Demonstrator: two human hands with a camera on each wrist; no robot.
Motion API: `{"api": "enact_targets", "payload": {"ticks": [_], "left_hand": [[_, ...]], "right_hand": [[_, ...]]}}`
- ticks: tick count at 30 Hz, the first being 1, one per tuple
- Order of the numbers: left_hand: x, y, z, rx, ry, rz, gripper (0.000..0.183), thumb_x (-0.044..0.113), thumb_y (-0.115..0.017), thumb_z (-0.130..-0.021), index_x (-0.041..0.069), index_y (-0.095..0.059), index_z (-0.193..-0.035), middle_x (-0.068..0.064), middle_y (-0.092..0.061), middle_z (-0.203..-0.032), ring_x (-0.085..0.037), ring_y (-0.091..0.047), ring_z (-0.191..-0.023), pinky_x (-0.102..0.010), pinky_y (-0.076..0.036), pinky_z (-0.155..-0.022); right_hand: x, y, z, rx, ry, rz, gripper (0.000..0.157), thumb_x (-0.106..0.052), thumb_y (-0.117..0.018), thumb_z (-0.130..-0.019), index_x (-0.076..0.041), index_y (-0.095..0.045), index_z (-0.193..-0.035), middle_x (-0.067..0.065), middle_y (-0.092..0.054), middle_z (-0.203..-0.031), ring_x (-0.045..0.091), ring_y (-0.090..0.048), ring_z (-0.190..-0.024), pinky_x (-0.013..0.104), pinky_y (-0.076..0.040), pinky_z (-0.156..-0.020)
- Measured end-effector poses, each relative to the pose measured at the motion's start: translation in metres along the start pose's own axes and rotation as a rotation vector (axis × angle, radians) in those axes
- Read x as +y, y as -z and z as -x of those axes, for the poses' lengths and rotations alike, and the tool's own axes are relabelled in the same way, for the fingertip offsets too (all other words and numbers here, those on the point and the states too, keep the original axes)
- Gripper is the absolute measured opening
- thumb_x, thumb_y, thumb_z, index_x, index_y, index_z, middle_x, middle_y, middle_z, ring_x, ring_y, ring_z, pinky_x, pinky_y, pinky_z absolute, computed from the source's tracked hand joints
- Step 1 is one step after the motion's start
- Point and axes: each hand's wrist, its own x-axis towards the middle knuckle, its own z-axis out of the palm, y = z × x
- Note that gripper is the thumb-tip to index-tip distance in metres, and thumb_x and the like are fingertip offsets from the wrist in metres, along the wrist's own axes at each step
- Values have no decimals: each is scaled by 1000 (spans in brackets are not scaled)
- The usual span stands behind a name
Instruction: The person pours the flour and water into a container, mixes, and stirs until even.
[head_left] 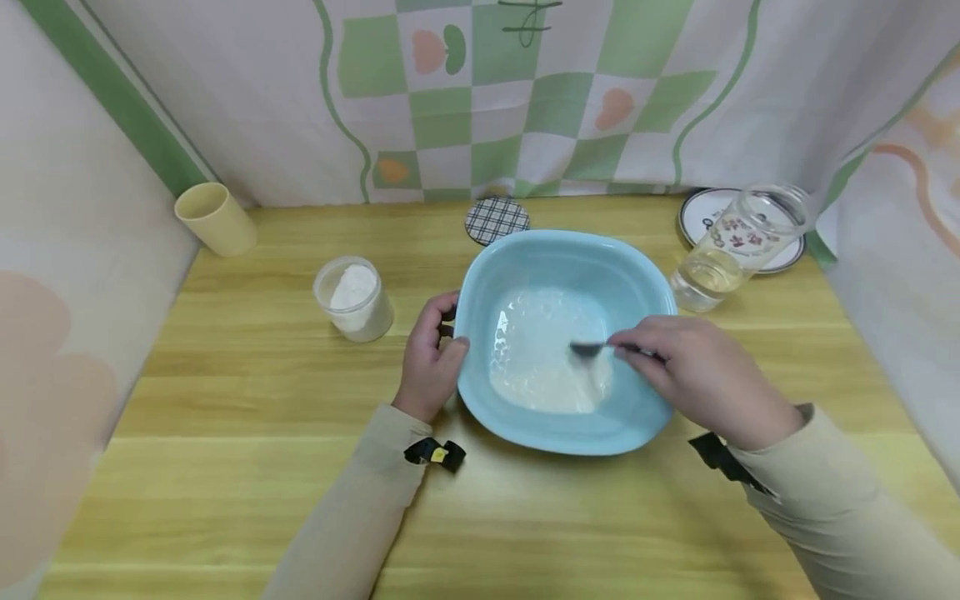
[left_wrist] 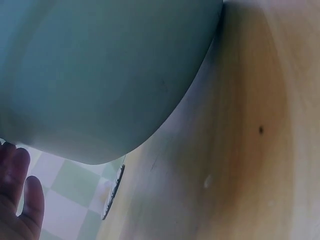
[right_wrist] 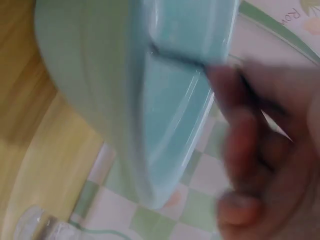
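A light blue basin (head_left: pixel 555 442) stands on the wooden table with a milky white liquid (head_left: pixel 547 358) in its bottom. My left hand (head_left: pixel 433 358) holds the basin's left rim, thumb at the edge and fingers against the outer wall; the left wrist view catches part of those fingers (left_wrist: pixel 32 205) beside the basin's underside. From the right side my right hand (head_left: pixel 697 371) pinches a dark metal spoon (head_left: pixel 588 349) by its handle. The spoon's head is down at the liquid and looks blurred. In the right wrist view the spoon's handle (right_wrist: pixel 182 61) crosses the rim between thumb and fingers.
Left of the basin is a clear tub (head_left: pixel 356 304) of white powder. A yellow cup (head_left: pixel 217 221) stands at the back left, and a checked coaster (head_left: pixel 497 220) lies behind the basin. At right, a glass jar (head_left: pixel 708 271) of clear liquid stands before a plate (head_left: pixel 701 207).
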Motion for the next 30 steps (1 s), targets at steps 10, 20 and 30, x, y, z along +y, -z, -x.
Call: {"api": "enact_targets", "payload": {"ticks": [10, 20, 30], "left_hand": [[2, -1, -1, 1, 23, 12, 53, -7, -46, -81, -8, -51, -134, -26, -57, -120, -40, -54, -95, -44, -51, -78], [0, -1, 0, 4, 19, -1, 51, 0, -48, -81, 2, -56, -131, -14, -61, -117, -28, -55, -93, -40, -53, -77], [-1, -2, 0, -5, 25, 16, 52, -4, -49, -81, -1, -54, -133, -17, -59, -120, -30, -54, -95, -48, -51, -80]], "right_hand": [[-5, 5, 5, -149, -19, -69, 12, -13, -71, -92, -23, -76, -95, -19, -68, -90, -3, -57, -77, 24, -51, -64], [0, 1, 2, 68, 66, -19, 18, -5, -76, -84, -17, -78, -98, -14, -68, -89, 2, -53, -73, 19, -42, -65], [2, 1, 4, -60, 38, -14, 15, -7, -75, -87, -17, -77, -97, -14, -68, -88, 2, -60, -76, 29, -52, -64]]}}
